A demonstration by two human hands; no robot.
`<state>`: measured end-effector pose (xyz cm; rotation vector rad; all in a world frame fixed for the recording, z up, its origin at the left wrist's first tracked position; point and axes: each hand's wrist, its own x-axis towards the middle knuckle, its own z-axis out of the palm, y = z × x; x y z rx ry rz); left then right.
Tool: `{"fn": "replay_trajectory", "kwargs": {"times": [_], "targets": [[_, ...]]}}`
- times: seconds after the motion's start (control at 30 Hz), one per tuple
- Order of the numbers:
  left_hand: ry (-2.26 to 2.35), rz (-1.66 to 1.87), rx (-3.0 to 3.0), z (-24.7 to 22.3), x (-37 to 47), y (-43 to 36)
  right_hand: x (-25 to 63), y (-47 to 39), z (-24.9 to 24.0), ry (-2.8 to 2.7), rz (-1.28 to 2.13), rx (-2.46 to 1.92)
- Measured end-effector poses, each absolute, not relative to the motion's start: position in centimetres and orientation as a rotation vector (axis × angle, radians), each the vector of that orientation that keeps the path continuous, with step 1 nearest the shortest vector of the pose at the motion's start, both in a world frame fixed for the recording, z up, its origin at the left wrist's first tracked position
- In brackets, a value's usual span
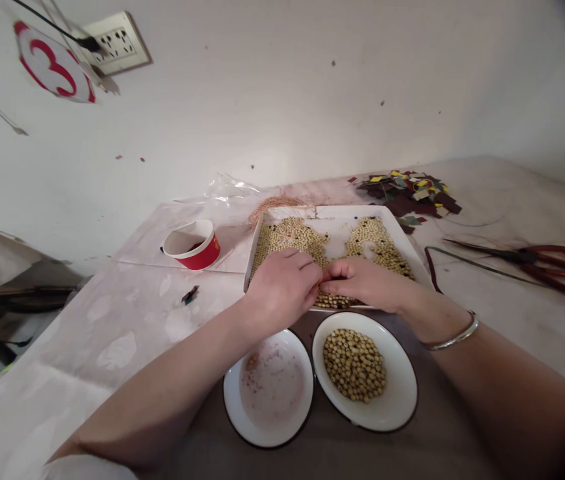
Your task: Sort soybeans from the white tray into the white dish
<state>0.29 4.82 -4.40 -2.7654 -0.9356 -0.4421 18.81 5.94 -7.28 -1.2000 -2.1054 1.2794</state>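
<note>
Over the near edge of a white tray (252, 257), my left hand (285, 280) is closed, its fingers curled down. My right hand (365, 283) meets it fingertip to fingertip, thumb and forefinger pinched together. Whatever lies between the fingertips is too small or hidden to make out. Small round yellowish beads (302, 237), some with dark spots, are spread over the tray floor under and around both hands. Just below the hands stand two white dark-rimmed bowls. The right bowl (399, 393) holds a heap of larger tan beads (355, 367); the left bowl (275, 433) has small reddish bits in it.
A red and white paper cup (203, 257) stands left of the tray, near a small dark scrap (190, 295). Reddish threads (282, 205) and clear plastic (229, 189) lie behind it. Coloured scraps (412, 193) are piled back right; scissors (537, 257) lie at right.
</note>
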Motion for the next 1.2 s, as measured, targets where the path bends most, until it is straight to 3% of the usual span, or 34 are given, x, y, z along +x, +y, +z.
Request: {"fn": "replay_trajectory", "kwargs": {"times": [0.3, 0.5, 0.63, 0.77, 0.93, 1.2], "targets": [[-0.983, -0.563, -2.838, -3.4, 0.1, 4.4, 18.8, 5.8, -7.4, -2.069, 1.297, -1.193], [-0.750, -0.534, -3.192, -2.0, 1.0, 2.3, 18.7, 5.6, -6.9, -1.946, 1.458, -1.110], [-1.004, -0.597, -3.065, -2.0, -0.2, 4.0, 18.8, 5.8, -7.1, -2.029, 1.341, -1.187], [-1.353, -0.383, -2.846, -3.0, -2.2, 6.8, 18.8, 5.9, -7.3, -2.062, 1.276, -1.226], [-1.279, -0.146, -2.839, -4.6, -2.8, 7.8, 18.8, 5.9, -7.3, -2.061, 1.284, -1.253], [-1.235, -0.123, -2.843, -5.4, -2.1, 7.2, 18.8, 6.0, -7.6, -2.066, 1.267, -1.253]]}}
